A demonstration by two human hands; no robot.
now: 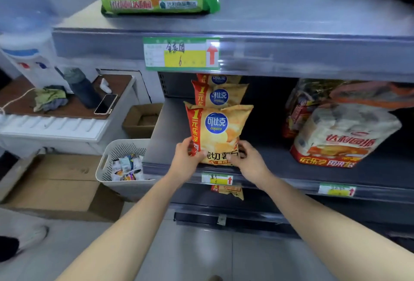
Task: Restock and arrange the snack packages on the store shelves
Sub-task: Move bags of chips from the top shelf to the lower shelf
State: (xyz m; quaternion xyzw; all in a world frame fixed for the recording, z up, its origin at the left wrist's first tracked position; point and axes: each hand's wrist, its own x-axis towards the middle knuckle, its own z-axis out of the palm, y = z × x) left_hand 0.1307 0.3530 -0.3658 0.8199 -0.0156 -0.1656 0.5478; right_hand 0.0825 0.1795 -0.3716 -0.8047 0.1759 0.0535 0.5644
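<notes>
Pinching chip bag (220, 133): L hand (187, 161), R hand (249, 163) fingers (233, 157); 2 bags (220, 96) behind, bread pkg (342, 137) beside.

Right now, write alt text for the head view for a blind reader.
A left hand and right hand grip the lower corners of a yellow Copico chip bag standing upright at the front of a row of matching bags on a grey store shelf.

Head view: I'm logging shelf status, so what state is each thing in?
Front yellow Copico chip bag: upright at the grey shelf edge, held by both hands.
Left hand: curled on its lower left corner.
Right hand: curled on its lower right edge.
Brown cardboard box: open.
White slotted plastic basket: holding small packets.
</notes>
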